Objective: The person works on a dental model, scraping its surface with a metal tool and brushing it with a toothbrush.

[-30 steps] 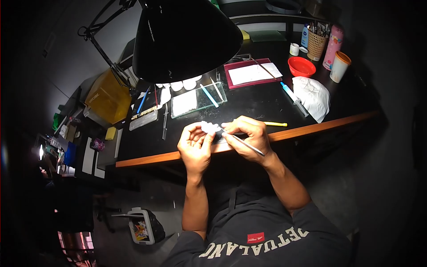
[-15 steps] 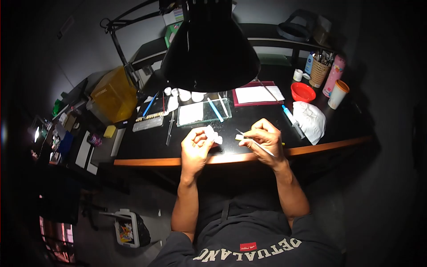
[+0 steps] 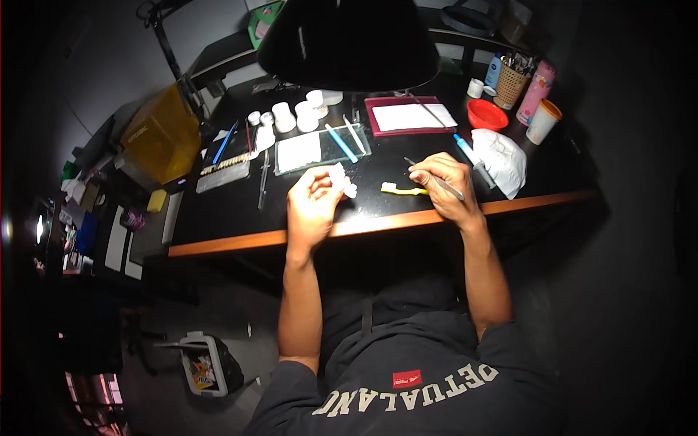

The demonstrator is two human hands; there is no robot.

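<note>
My left hand (image 3: 311, 208) is closed around a small, lumpy white plaster-like piece (image 3: 342, 180), held above the front of the black table. Its exact shape is partly hidden by the fingers. Across from it, my right hand (image 3: 452, 187) pinches a slim metal hand tool (image 3: 452, 190) like a pen, its thin dark tip pointing left and away from the white piece. A yellow toothbrush (image 3: 403, 190) with a pale bristled head lies on the table between the hands, its handle end hidden behind the right fingers.
Behind the hands lies a glass slab (image 3: 334, 154) with white paper and a blue pen-like tool (image 3: 342, 144). White jars (image 3: 285, 118) stand farther back. Right are a red bowl (image 3: 487, 114), a white bag (image 3: 500, 161) and a syringe (image 3: 474, 161). A black lamp shade (image 3: 349, 43) hangs overhead.
My right hand has moved right with the metal tool, farther from the left hand, uncovering more of the toothbrush. The left hand keeps the white piece. The whole view has tilted downward.
</note>
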